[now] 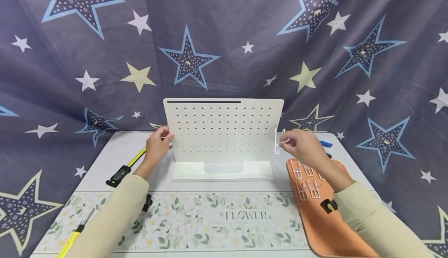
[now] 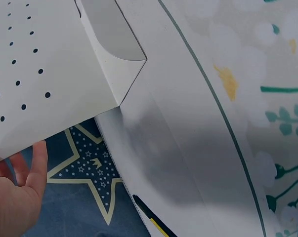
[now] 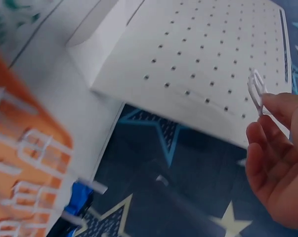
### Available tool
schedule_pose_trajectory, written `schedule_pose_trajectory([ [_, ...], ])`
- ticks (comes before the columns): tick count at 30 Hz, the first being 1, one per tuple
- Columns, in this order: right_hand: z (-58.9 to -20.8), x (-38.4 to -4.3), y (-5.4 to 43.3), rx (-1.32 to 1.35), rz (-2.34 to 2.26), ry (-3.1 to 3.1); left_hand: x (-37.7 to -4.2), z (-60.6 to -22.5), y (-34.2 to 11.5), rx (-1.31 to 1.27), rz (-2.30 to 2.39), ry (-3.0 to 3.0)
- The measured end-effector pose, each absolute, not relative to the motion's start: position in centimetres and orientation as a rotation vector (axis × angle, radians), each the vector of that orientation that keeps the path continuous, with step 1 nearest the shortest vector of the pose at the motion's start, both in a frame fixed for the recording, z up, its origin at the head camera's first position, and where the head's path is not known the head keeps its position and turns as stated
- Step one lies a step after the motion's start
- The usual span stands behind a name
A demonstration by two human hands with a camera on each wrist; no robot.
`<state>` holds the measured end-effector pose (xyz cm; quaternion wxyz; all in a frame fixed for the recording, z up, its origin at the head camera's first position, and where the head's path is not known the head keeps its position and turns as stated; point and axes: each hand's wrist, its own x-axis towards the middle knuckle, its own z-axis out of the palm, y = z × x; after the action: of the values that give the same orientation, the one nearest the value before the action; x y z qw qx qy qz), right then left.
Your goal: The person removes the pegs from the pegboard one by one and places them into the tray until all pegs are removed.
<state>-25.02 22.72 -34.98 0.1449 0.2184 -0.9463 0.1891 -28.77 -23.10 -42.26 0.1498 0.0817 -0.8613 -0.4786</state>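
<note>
A white pegboard (image 1: 224, 128) with rows of small holes stands upright on the table, a shallow ledge (image 1: 187, 172) along its bottom front. My left hand (image 1: 158, 144) grips the board's left edge; in the left wrist view that hand (image 2: 15, 190) has its fingertips at the edge. Beside the right edge, my right hand (image 1: 301, 143) pinches a white wire hook (image 1: 277, 143) between thumb and fingers. Seen from the right wrist, the hook (image 3: 256, 91) stands up from the fingertips of my right hand (image 3: 284, 163), overlapping the holed face of the board (image 3: 208, 59).
An orange tray (image 1: 325, 227) at right holds several white wire hooks (image 1: 303, 190) and a small black item (image 1: 329, 206). A yellow-and-black tool (image 1: 120, 174) and a yellow-handled screwdriver (image 1: 75, 236) lie at left. Something blue (image 1: 325, 144) lies behind the right hand; a star-patterned curtain (image 1: 224, 36) hangs behind.
</note>
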Motion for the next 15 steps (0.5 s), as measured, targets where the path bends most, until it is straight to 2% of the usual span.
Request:
schedule_pose_trajectory([
  [15,-37.2,-22.7,31.9,0.608,0.466,-2.791,-28.8,-42.1,-22.8,0.283,-1.383,-2.498],
])
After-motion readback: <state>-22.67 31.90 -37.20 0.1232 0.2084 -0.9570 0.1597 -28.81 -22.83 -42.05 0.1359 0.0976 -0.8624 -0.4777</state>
